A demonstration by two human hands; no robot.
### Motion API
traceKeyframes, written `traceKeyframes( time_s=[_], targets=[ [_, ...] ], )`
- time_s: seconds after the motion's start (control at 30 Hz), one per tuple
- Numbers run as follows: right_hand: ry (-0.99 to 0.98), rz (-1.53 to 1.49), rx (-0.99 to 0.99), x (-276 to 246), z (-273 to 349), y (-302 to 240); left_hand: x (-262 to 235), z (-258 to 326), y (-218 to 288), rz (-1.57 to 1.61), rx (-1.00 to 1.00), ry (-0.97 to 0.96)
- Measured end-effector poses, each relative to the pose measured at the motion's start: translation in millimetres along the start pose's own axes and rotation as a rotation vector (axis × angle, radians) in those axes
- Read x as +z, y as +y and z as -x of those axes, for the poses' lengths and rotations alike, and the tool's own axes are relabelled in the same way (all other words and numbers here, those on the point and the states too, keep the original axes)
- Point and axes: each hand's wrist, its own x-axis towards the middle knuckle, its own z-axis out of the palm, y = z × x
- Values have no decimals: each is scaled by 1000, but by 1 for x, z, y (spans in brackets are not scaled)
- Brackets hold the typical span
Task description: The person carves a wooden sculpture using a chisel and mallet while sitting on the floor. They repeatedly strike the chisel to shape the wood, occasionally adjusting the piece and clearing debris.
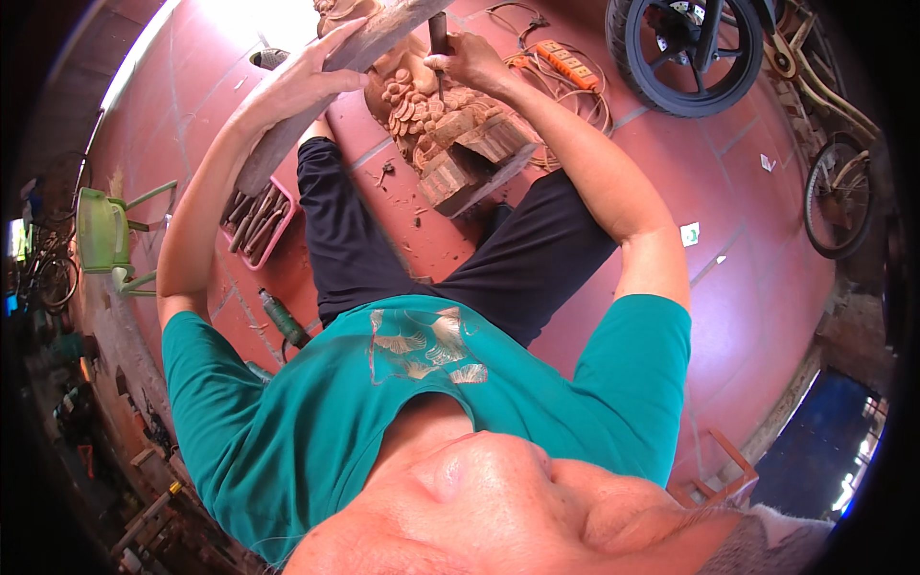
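Observation:
A long grey wooden bar (388,36) slants across the upper middle of the view, gripped partway along by my left hand (305,84), its thumb and fingers on either side. My right hand (471,63) is closed round a chisel (439,36) with a dark handle. The chisel stands nearly upright, blade down against a reddish-brown wood carving (450,125) between my legs. The carving has rounded, scale-like relief and a blocky near end. The bar hides part of its far end. Whether the bar touches the chisel, I cannot tell.
At my left lie a pink basket (277,238) of long-handled tools and a green power tool (281,316); a green chair (103,232) stands farther out. To the right are an orange power strip (565,65) with coiled cords, a motorcycle wheel (640,72) and a bicycle wheel (815,206). Wood chips dot the tiles.

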Motion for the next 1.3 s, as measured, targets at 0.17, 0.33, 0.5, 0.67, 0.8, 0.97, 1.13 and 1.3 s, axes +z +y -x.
traceKeyframes(
  time_s=[0.17, 0.33, 0.5, 0.67, 0.8, 0.97, 1.13, 1.3],
  targets=[
    [11, 79, -34, -2, -2, 2, -27, -4, 33, 223, -279, -54],
    [67, 75, -58, 6, -4, 8, -13, -10, -1, -2, -91, 210],
    [17, 161, -39, -4, -2, 6, 3, -6, 3, 243, -224, -78],
    [0, 191, -80, -9, 7, 0, -7, 2, 23, 327, -280, 58],
    [68, 123, -103, -11, 19, -4, -14, 5, 28, 398, -214, 100],
    [132, 159, -120, -7, 14, 2, -20, 8, 50, 490, -177, 125],
    [141, 142, -138, -6, 15, 4, -18, 10, 64, 351, -141, 152],
    [107, 81, -126, -4, 15, 7, -12, 5, 63, 404, -181, 127]
  ],
)
